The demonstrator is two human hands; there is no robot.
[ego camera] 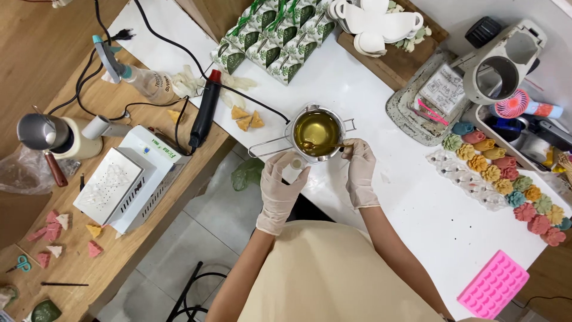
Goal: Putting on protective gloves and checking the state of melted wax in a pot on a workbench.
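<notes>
Standing on the white tabletop [417, 214] directly before the person, a small metal pot [317, 132] holds clear yellow liquid nearly to its rim. A long wire handle [269, 148] runs out from the pot toward the person's left side, and a short metal loop projects on the opposite side.

The right hand [359, 173], in a thin white glove, rests at the pot's near edge; its fingers [350, 145] are pinched narrowly on a slim stirrer whose tip dips into the liquid. The left hand [279, 185], also gloved, is curled closed around a small pale bottle [296, 164], held just beside the pot's near rim.

Handling judgement:
- The pot is rigid, but the liquid load makes it moderately heavy and prone to sloshing; any tilt would likely spill over the rim.
- The liquid may be hot, so the wall is a poor contact point.
- The best hold is probably the wire handle, gripped near its far end, with the pot kept level.
- The bottle appears light and stiff; gloves may slip on it if it is oily, so a full wrap about its middle is advisable.

Nearby, yellow wedge pieces [246, 118] lie beside the pot.
</notes>
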